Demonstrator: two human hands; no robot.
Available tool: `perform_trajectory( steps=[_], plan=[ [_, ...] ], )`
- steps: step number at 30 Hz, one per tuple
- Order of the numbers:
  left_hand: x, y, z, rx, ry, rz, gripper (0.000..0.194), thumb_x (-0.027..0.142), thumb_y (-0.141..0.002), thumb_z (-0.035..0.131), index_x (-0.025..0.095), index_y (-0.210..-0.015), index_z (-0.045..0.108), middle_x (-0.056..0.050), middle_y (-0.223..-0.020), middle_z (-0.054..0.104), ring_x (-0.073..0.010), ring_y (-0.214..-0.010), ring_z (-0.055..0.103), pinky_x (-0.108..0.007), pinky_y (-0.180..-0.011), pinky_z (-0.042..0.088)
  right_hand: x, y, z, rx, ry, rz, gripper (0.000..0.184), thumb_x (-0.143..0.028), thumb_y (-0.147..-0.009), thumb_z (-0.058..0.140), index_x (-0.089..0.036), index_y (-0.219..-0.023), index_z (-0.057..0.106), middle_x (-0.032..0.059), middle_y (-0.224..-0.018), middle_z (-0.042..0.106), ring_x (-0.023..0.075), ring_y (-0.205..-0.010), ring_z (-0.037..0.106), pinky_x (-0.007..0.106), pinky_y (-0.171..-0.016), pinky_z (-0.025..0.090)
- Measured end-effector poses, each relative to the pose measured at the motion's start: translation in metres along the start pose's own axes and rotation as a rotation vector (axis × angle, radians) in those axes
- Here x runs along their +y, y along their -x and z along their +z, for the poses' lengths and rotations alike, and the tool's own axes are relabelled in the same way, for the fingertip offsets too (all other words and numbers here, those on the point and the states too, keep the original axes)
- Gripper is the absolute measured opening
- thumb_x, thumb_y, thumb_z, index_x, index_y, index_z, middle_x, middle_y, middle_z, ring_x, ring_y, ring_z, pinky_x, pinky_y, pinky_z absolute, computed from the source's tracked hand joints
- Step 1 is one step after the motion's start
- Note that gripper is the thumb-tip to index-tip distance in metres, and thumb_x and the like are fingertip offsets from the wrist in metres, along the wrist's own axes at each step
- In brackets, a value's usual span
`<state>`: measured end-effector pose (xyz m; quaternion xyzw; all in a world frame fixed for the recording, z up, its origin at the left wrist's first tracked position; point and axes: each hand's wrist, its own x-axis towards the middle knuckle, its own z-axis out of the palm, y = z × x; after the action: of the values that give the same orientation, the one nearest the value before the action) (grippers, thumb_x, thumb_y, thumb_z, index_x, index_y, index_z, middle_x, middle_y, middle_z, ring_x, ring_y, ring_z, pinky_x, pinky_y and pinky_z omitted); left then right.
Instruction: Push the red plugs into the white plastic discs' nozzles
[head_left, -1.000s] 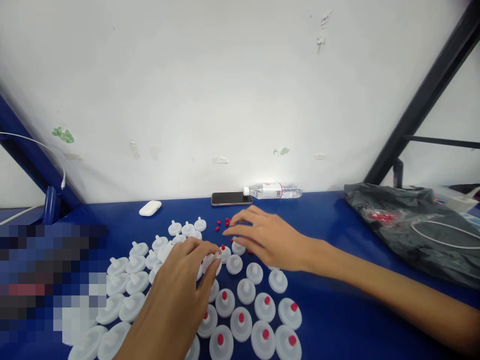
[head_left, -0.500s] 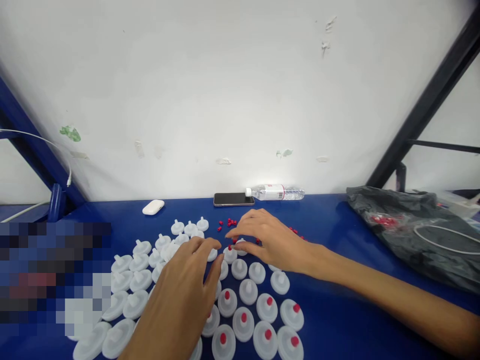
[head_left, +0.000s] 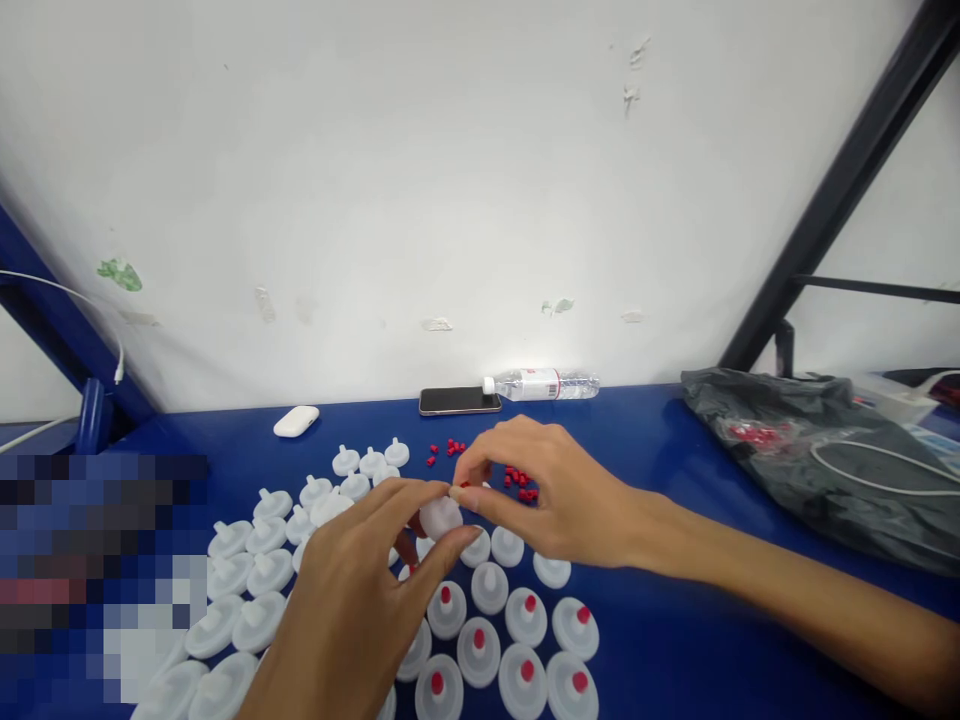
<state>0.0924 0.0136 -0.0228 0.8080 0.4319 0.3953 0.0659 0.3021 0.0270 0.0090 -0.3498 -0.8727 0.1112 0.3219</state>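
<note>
My left hand (head_left: 367,575) grips a round translucent white disc (head_left: 441,518) by its edge, lifted over the blue table. At the top of that disc, my right hand (head_left: 551,485) pinches with thumb and forefinger; a bit of a red cap (head_left: 464,485) shows between the fingertips. Below the hands stand several like discs with red caps on their stems, one being a capped disc (head_left: 478,650). Nearer the fingers are discs with bare stems, such as an uncapped disc (head_left: 490,587). Loose red caps (head_left: 517,478) lie behind my right hand.
More uncapped discs (head_left: 255,620) crowd the left side. Along the wall lie a white earbud case (head_left: 296,421), a phone (head_left: 459,401) and a clear water bottle (head_left: 540,384). A dark plastic bag (head_left: 795,480) with a small packet of red pieces sits at right.
My left hand has picked up a disc. My right hand has come to it, its thumb and forefinger now closed on a red cap at the disc's top. The view has shifted slightly.
</note>
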Motion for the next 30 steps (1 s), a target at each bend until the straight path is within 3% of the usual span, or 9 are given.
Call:
perform_trajectory(
  steps=[3,6,8,11,15,18,21,25,30],
  plan=[
    [-0.005,0.002,0.004,0.062,-0.056,0.083,0.021,0.034,-0.089,0.073,0.023,-0.107,0.071,0.002,-0.091,0.071,-0.0112,-0.058,0.063,-0.023,-0.058,0.054,0.001,0.002,0.004,-0.133,0.144,-0.020,0.029,-0.031,-0.104,0.052,-0.019,-0.081,0.064,-0.0034,-0.067,0.063,0.0120,-0.059,0.048,0.039,-0.093,0.041],
    [-0.001,0.002,0.004,0.035,-0.072,0.104,0.019,0.030,-0.091,0.070,0.023,-0.108,0.072,-0.001,-0.096,0.069,-0.0119,-0.061,0.062,-0.025,-0.062,0.054,0.005,0.001,-0.001,-0.240,0.121,-0.062,0.038,-0.029,-0.109,0.042,-0.019,-0.077,0.059,-0.0057,-0.065,0.057,0.0106,-0.055,0.041,0.038,-0.099,0.038],
    [0.008,0.001,0.000,-0.041,0.029,0.028,0.009,0.031,-0.089,0.068,0.026,-0.095,0.074,0.001,-0.085,0.067,-0.0122,-0.059,0.061,-0.024,-0.058,0.052,0.007,-0.001,-0.011,-0.317,0.054,-0.144,0.034,-0.027,-0.110,0.042,-0.019,-0.083,0.061,-0.0054,-0.072,0.060,0.0105,-0.063,0.050,0.038,-0.108,0.033],
    [0.024,0.000,-0.007,-0.209,0.281,-0.217,0.012,0.036,-0.083,0.067,0.028,-0.078,0.073,0.004,-0.070,0.063,-0.0124,-0.055,0.059,-0.023,-0.052,0.049,0.008,-0.003,-0.025,-0.405,-0.014,-0.247,0.025,-0.023,-0.108,0.049,-0.020,-0.090,0.065,-0.0049,-0.079,0.065,0.0111,-0.075,0.060,0.040,-0.118,0.022],
    [0.028,0.002,-0.013,-0.360,0.548,-0.417,0.023,0.040,-0.077,0.066,0.025,-0.059,0.069,0.004,-0.058,0.060,-0.0120,-0.050,0.055,-0.021,-0.047,0.046,0.008,-0.003,-0.034,-0.311,-0.087,-0.250,0.024,-0.021,-0.107,0.050,-0.020,-0.088,0.063,-0.0045,-0.081,0.067,0.0111,-0.075,0.062,0.042,-0.120,0.021],
    [0.020,0.001,-0.013,-0.312,0.536,-0.431,0.021,0.041,-0.075,0.071,0.025,-0.062,0.073,0.002,-0.062,0.064,-0.0129,-0.051,0.056,-0.022,-0.045,0.047,0.007,-0.003,-0.030,-0.213,-0.056,-0.174,0.034,-0.028,-0.110,0.042,-0.020,-0.083,0.059,-0.0059,-0.075,0.061,0.0102,-0.065,0.054,0.041,-0.114,0.028],
    [0.015,0.000,-0.009,-0.169,0.346,-0.348,0.020,0.038,-0.071,0.082,0.028,-0.088,0.078,0.003,-0.070,0.072,-0.0156,-0.055,0.063,-0.023,-0.048,0.050,0.002,-0.001,-0.019,-0.268,0.040,-0.105,0.039,-0.033,-0.108,0.045,-0.020,-0.072,0.052,-0.0075,-0.065,0.053,0.0093,-0.057,0.039,0.037,-0.100,0.037],
    [0.013,0.006,0.001,-0.128,0.071,-0.113,0.026,0.037,-0.071,0.088,0.030,-0.092,0.076,0.006,-0.066,0.068,-0.0159,-0.055,0.062,-0.028,-0.062,0.056,-0.006,0.004,-0.003,-0.256,0.025,-0.053,0.039,-0.034,-0.105,0.050,-0.020,-0.068,0.045,-0.0088,-0.058,0.043,0.0090,-0.053,0.028,0.030,-0.076,0.038],
    [0.009,0.013,0.010,-0.020,-0.036,0.149,0.037,0.033,-0.087,0.077,0.023,-0.121,0.066,0.000,-0.091,0.073,-0.0134,-0.062,0.067,-0.024,-0.066,0.060,-0.011,0.006,0.000,-0.275,0.009,0.010,0.043,-0.029,-0.100,0.053,-0.019,-0.061,0.040,-0.0099,-0.053,0.037,0.0076,-0.049,0.024,0.030,-0.071,0.035]
  ],
)
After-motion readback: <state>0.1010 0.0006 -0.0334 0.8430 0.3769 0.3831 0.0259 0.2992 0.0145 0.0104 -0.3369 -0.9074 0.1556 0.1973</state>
